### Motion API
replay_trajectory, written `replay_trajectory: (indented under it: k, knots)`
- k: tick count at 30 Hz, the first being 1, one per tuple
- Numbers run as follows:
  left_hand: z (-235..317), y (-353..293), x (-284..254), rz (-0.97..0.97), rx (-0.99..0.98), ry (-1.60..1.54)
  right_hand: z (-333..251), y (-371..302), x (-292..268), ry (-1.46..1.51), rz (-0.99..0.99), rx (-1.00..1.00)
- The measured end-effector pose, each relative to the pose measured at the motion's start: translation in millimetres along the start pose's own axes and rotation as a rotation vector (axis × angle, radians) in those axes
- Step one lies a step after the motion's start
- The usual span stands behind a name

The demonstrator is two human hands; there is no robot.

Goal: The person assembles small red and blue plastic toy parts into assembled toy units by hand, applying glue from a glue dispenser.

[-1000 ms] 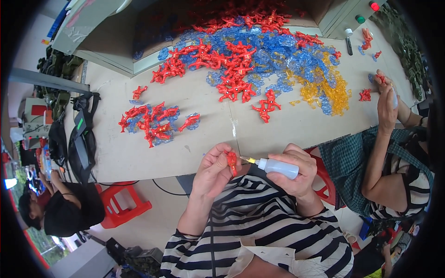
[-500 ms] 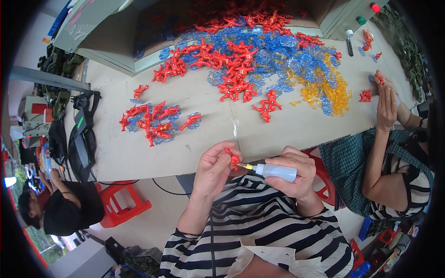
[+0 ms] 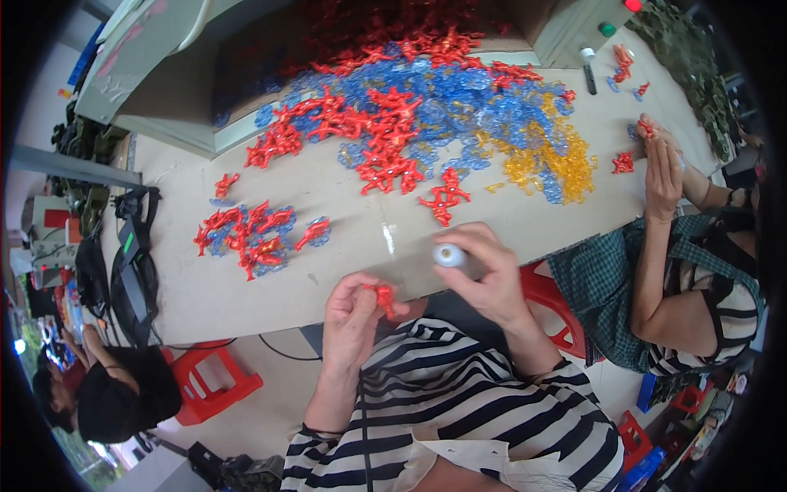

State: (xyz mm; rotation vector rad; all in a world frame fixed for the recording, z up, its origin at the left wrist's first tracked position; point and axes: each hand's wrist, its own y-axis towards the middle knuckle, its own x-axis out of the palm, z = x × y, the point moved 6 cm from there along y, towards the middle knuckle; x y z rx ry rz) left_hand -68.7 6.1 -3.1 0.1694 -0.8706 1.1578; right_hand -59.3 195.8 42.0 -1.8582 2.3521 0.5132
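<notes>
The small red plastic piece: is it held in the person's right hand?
No, the small red plastic piece is pinched in the left hand; the right hand holds a white tube.

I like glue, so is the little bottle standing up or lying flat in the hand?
Roughly upright: the small bottle shows its round end toward the camera, gripped by the right hand.

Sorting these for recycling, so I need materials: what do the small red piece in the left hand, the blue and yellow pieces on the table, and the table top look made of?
Red piece: opaque moulded plastic, slightly glossy.
Blue pieces and yellow pieces: translucent plastic; light passes through them.
Table top: matte beige, probably board or cardboard sheet; a taped seam shows.
</notes>
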Motion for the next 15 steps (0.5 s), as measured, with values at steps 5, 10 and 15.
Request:
replay_trajectory:
  k: [5, 10, 15]
  knots:
    - [0, -5, 1, -0.018, -0.054, -0.011, 2, 6, 19, -0.104, 0.015, -0.051]
    - [0, -6, -4, 0.006, 0.001, 0.031, 5, 7, -13, -0.186, 0.119, -0.046]
    - [-5, -2, 2, -0.134, -0.067, -0.02, 6, 60, -43, -0.664, 0.088, -0.203]
